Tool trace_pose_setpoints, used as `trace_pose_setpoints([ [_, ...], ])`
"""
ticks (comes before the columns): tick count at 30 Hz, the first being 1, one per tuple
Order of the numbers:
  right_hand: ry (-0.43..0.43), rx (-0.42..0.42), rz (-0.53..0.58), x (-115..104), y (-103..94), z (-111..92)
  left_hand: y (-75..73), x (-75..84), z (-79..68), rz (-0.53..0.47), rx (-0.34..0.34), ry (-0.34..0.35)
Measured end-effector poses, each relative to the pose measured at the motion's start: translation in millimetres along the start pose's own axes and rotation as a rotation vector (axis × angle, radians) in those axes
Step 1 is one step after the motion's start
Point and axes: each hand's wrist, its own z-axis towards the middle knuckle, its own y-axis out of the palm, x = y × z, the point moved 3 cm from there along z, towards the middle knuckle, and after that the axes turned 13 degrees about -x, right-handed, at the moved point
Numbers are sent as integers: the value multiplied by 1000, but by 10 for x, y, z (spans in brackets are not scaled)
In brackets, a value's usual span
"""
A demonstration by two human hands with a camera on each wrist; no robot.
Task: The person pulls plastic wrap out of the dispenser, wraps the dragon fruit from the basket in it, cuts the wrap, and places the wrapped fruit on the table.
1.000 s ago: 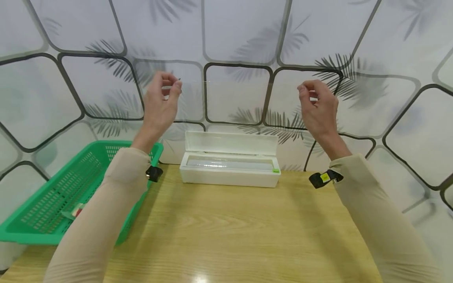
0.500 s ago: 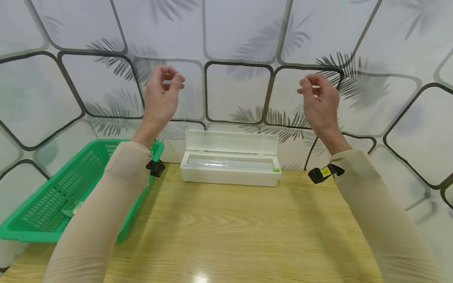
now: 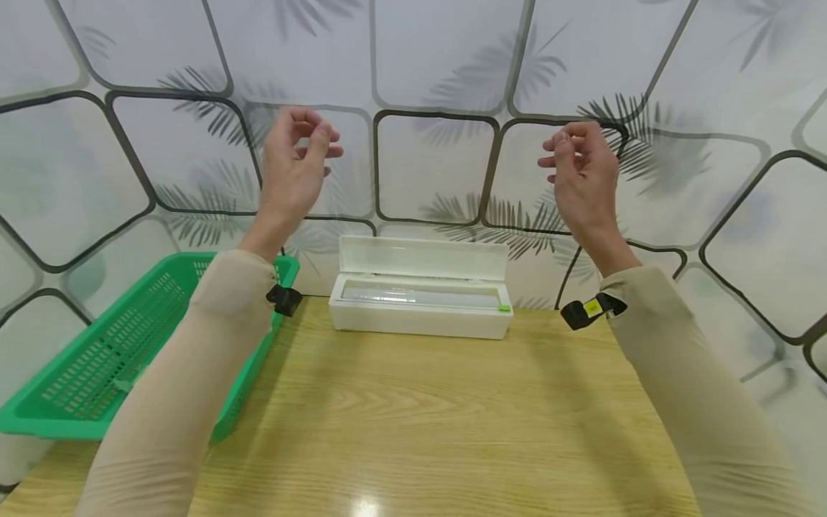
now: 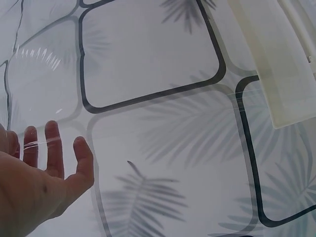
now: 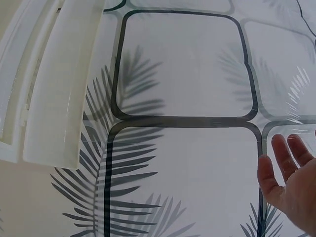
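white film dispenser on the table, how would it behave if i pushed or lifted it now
The white film dispenser would probably slide rather than roll, since its boxy body sits flat on the wooden table. Its raised lid looks hinged along the back, so it may swing when lifted. It looks plastic, so it's probably fairly light.

You have a pale wood-grain tabletop (image 3: pixel 413 409) before you — at its back edge, around the middle, sits a white cling-film dispenser (image 3: pixel 421 322), lid raised. On your left edge stands a green perforated plastic basket (image 3: pixel 110 352) — it hides the back left corner.
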Motion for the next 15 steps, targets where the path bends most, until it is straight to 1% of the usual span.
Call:
trace_pose_setpoints([
  [7,26,-73,84,-14,-5,28,3,27,30,-65,-31,-33],
  [11,37,-108,156,-12,-11,38,-4,44,53,-62,-34,-41],
  [15,36,-115,234,-14,-32,64,-2,87,84,-64,-41,-42],
])
